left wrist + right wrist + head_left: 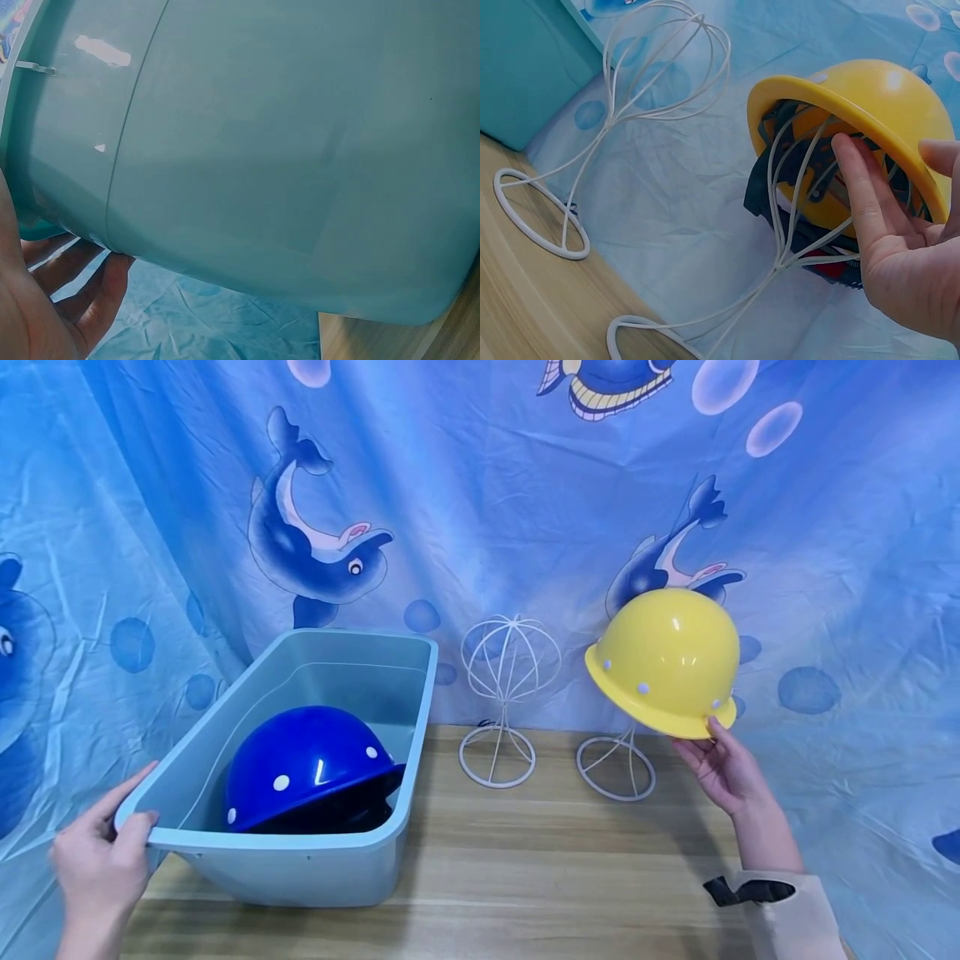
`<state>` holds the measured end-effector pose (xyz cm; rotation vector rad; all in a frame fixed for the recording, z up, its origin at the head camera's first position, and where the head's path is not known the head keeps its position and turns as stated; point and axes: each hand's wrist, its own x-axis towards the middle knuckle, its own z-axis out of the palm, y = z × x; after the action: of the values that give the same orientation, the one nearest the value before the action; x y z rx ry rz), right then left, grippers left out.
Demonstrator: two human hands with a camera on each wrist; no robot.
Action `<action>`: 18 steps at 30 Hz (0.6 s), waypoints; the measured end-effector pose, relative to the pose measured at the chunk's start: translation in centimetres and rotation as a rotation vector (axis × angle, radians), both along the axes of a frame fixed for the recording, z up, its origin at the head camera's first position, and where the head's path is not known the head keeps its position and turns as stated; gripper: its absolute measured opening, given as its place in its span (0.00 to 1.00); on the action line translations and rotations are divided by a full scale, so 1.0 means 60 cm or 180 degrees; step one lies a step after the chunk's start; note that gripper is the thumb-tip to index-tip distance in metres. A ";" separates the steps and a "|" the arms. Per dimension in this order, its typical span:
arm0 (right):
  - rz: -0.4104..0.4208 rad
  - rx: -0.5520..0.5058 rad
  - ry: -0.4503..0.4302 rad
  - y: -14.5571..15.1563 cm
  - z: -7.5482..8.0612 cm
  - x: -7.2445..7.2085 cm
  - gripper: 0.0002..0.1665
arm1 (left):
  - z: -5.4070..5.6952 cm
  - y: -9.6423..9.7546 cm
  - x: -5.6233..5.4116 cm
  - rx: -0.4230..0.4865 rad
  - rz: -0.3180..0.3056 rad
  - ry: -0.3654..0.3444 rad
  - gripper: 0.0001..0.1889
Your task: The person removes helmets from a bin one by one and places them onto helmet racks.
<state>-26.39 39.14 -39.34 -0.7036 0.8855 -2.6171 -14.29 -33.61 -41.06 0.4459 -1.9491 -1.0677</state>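
In the head view my left hand point(101, 860) grips the near-left rim of a light blue plastic bin point(300, 868), thumb on top. The left wrist view shows its fingers point(105, 296) under the rim, against the bin's outer wall point(262, 150). A blue hard hat point(300, 760) lies tilted inside the bin. My right hand point(726, 772) holds a yellow hard hat point(667, 652) by its brim, thumb outside and fingers inside. This hat sits tilted over the top of the right white wire stand point(780, 259), whose wires go up inside the shell among dark straps.
Another white wire stand point(504, 700), bare, stands between the bin and the yellow hat. Both stands rest at the back of a wooden table point(525, 877). A blue curtain point(480, 527) printed with dolphins hangs close behind and at the sides.
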 end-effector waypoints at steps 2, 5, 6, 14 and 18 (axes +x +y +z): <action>0.0018 0.0038 0.0034 0.001 -0.002 0.002 0.29 | 0.000 0.000 0.000 0.0004 -0.0005 0.0010 0.29; 0.0090 0.0075 0.0157 0.002 -0.005 0.004 0.29 | -0.001 0.000 0.000 0.0007 -0.0004 0.0019 0.29; 0.0131 0.0067 0.0203 0.002 -0.007 0.003 0.30 | -0.001 0.000 -0.001 0.0013 -0.0005 0.0035 0.29; 0.0474 0.0240 0.0876 0.005 -0.035 -0.006 0.34 | -0.001 0.000 0.000 0.0068 -0.0023 0.0060 0.29; 0.0190 0.0781 0.1193 -0.004 -0.040 0.000 0.33 | 0.000 0.001 -0.001 0.0086 -0.0005 0.0031 0.29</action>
<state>-26.41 38.92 -41.76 -1.1500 1.2410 -2.3053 -14.34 -33.55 -41.05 0.4532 -1.9288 -1.0965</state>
